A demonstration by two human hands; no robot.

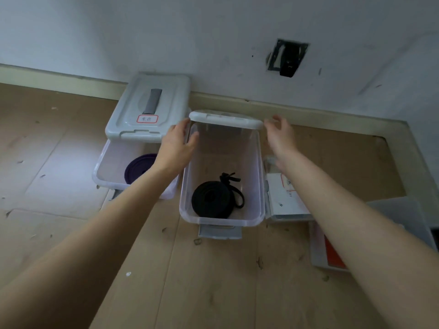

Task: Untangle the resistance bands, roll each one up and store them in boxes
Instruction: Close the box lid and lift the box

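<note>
Wooden floor (213, 281), marked with small scuffs and specks, is seen running up to a pale skirting board and a white wall (213, 32), in which a dark rectangular opening (286, 58) is cut. Three clear plastic boxes are set on the floor near the wall. In the middle box (222, 220) a black resistance band (211, 200) is stored, rolled into a flat coil with a knotted loose end lying beside it toward the right wall of the box. A white lid (225, 119) is held over the far end of this box, tilted, so that most of the box is left uncovered. The left hand (177, 143) is placed at the lid's left end, its fingers (192, 138) curled round the lid's edge. The right hand (281, 136) is seen at the lid's right end, blurred, with its fingers loosely apart; whether the lid is touched by it cannot be told. In the left box (104, 179) a purple resistance band (137, 169) is kept, rolled up and partly hidden behind the left forearm. A grey lid (149, 110) with a dark handle and a red-bordered label is rested across the far end of that box. The right box (285, 198), largely hidden by the right forearm, is covered by a white lid with a label. Nearer the viewer on the right, a flat item with an orange patch (332, 255) is laid on the floor.
</note>
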